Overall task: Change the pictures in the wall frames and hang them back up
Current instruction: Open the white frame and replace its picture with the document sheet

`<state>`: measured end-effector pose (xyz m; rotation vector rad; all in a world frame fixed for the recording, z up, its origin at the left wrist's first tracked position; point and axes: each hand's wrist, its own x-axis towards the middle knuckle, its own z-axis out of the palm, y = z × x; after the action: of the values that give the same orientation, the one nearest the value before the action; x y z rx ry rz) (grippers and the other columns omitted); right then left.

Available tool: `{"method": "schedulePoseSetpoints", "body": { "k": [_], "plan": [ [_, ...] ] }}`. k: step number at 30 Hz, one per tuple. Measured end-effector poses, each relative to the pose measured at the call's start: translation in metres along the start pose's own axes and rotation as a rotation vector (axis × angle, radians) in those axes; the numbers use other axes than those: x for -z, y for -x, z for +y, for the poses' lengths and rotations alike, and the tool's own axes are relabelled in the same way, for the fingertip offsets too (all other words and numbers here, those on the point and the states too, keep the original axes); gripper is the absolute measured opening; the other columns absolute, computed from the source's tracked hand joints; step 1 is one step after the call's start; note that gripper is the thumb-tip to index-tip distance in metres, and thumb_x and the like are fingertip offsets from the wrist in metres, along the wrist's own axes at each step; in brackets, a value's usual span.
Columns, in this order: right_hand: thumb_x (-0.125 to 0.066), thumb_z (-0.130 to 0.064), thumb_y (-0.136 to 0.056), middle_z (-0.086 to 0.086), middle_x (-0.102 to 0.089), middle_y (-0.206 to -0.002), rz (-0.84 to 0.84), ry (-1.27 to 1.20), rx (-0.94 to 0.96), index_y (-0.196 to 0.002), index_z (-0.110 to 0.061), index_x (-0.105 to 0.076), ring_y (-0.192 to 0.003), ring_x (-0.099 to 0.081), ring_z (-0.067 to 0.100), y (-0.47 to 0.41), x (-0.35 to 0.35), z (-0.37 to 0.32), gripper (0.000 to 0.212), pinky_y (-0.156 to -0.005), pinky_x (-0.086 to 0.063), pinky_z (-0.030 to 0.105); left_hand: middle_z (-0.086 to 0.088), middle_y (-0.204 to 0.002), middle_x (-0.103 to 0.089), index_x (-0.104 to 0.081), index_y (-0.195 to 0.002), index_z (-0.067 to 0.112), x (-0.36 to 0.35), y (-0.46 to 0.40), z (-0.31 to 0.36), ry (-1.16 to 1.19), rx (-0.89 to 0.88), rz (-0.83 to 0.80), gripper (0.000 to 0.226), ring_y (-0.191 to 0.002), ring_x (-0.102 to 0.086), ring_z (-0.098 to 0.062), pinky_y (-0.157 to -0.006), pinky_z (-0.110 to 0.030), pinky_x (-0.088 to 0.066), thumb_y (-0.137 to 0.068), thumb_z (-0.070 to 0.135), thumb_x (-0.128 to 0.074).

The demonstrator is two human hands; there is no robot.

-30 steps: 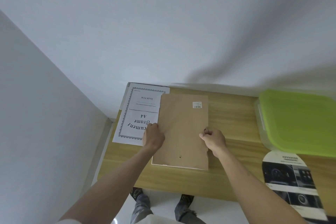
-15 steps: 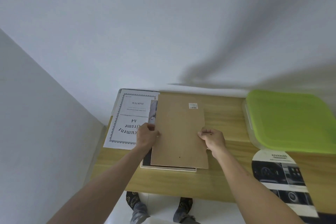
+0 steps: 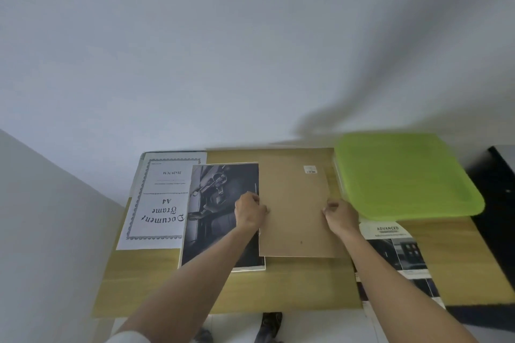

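In the middle of the frame, on the wooden table (image 3: pixel 306 284), the left hand (image 3: pixel 249 213) and the right hand (image 3: pixel 341 214) each pinch a side edge of the flat brown backing board (image 3: pixel 294 211), which has a small white sticker (image 3: pixel 310 169) near its top right corner. Just left of the board lies a dark black-and-white picture (image 3: pixel 214 203), partly under it. Farther left, a white sheet (image 3: pixel 161 200) reads "Document Frame A4" upside down, and at lower right a leaflet (image 3: pixel 390 234) says "ADVANCED", below a green lid (image 3: pixel 404 175).
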<state>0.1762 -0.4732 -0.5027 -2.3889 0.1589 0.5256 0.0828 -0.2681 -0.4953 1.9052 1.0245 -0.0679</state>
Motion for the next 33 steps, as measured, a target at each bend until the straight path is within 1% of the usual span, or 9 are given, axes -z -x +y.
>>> {"method": "schedulePoseSetpoints", "body": {
  "k": [5,10,12,14,18,23,25,29,33],
  "plan": [
    [-0.064,-0.016,-0.094,0.01,-0.062,-0.132,0.014,0.002,0.028,-0.12,-0.006,-0.067,-0.123,-0.056,0.028,-0.014,0.003,0.013,0.028,-0.104,-0.041,0.035,-0.008,-0.1,-0.071,-0.071,-0.099,0.008,-0.013,-0.008,0.008,-0.046,-0.008,0.002,0.026,-0.098,-0.064,-0.026,-0.085,-0.031,-0.049,-0.074,0.011,-0.078],
    [-0.061,-0.015,-0.096,0.013,-0.066,-0.123,0.039,0.041,0.029,-0.117,-0.003,-0.066,-0.114,-0.06,0.031,-0.025,0.007,0.015,0.025,-0.095,-0.046,0.035,-0.009,-0.093,-0.069,-0.07,-0.096,0.004,-0.027,-0.009,0.019,-0.099,-0.042,-0.023,0.02,-0.093,-0.064,-0.027,-0.08,-0.031,-0.049,-0.076,0.008,-0.074],
    [-0.059,-0.017,-0.096,0.016,-0.064,-0.123,0.043,0.074,0.034,-0.122,-0.002,-0.061,-0.114,-0.059,0.032,-0.028,0.004,0.014,0.03,-0.096,-0.049,0.039,-0.01,-0.099,-0.067,-0.066,-0.108,0.002,-0.036,-0.007,0.022,-0.141,-0.071,-0.032,0.032,-0.094,-0.061,-0.027,-0.08,-0.03,-0.047,-0.077,0.004,-0.071],
    [-0.057,-0.021,-0.096,0.017,-0.057,-0.13,0.037,0.181,0.06,-0.131,-0.003,-0.054,-0.121,-0.053,0.035,-0.027,0.0,0.013,0.039,-0.102,-0.045,0.042,-0.012,-0.115,-0.061,-0.058,-0.122,0.004,-0.048,-0.006,0.02,-0.199,-0.093,-0.069,0.046,-0.104,-0.059,-0.029,-0.085,-0.03,-0.045,-0.077,0.004,-0.07],
    [-0.056,-0.025,-0.097,0.017,-0.046,-0.14,0.009,0.366,0.114,-0.139,-0.006,-0.046,-0.129,-0.043,0.035,-0.022,-0.006,0.012,0.047,-0.102,-0.043,0.043,-0.01,-0.12,-0.042,-0.058,-0.107,0.003,-0.07,0.002,0.014,-0.379,-0.126,-0.12,0.029,-0.108,-0.051,-0.031,-0.088,-0.034,-0.048,-0.079,0.001,-0.065],
    [-0.055,-0.026,-0.098,0.017,-0.044,-0.138,0.02,0.451,0.155,-0.133,-0.006,-0.049,-0.128,-0.041,0.034,-0.023,-0.01,0.017,0.041,-0.1,-0.045,0.043,-0.01,-0.122,-0.037,-0.058,-0.105,0.001,-0.076,0.003,0.01,-0.446,-0.152,-0.122,0.027,-0.114,-0.043,-0.03,-0.092,-0.034,-0.046,-0.079,-0.005,-0.059],
    [-0.055,-0.027,-0.098,0.017,-0.046,-0.136,0.028,0.499,0.162,-0.132,-0.006,-0.049,-0.127,-0.043,0.034,-0.022,-0.011,0.015,0.041,-0.099,-0.045,0.042,-0.01,-0.124,-0.037,-0.057,-0.109,0.001,-0.072,0.003,0.011,-0.438,-0.153,-0.145,0.029,-0.114,-0.045,-0.03,-0.09,-0.034,-0.046,-0.08,-0.002,-0.059],
    [-0.059,-0.023,-0.092,0.015,-0.055,-0.129,0.115,0.61,0.284,-0.126,-0.007,-0.055,-0.12,-0.049,0.031,-0.015,-0.018,0.005,0.037,-0.1,-0.043,0.038,-0.009,-0.135,-0.038,-0.045,-0.139,0.008,-0.054,-0.001,0.01,-0.381,-0.241,-0.158,0.057,-0.118,-0.051,-0.029,-0.095,-0.038,-0.048,-0.086,0.012,-0.064],
    [-0.057,-0.026,-0.095,0.01,-0.053,-0.135,0.047,0.509,0.451,-0.137,-0.011,-0.051,-0.125,-0.048,0.028,0.006,-0.044,-0.018,0.045,-0.103,-0.042,0.036,-0.006,-0.132,-0.042,-0.048,-0.135,0.011,-0.016,-0.01,0.001,-0.416,-0.38,-0.03,0.05,-0.114,-0.052,-0.025,-0.09,-0.039,-0.052,-0.089,0.019,-0.065]
  ]
}}
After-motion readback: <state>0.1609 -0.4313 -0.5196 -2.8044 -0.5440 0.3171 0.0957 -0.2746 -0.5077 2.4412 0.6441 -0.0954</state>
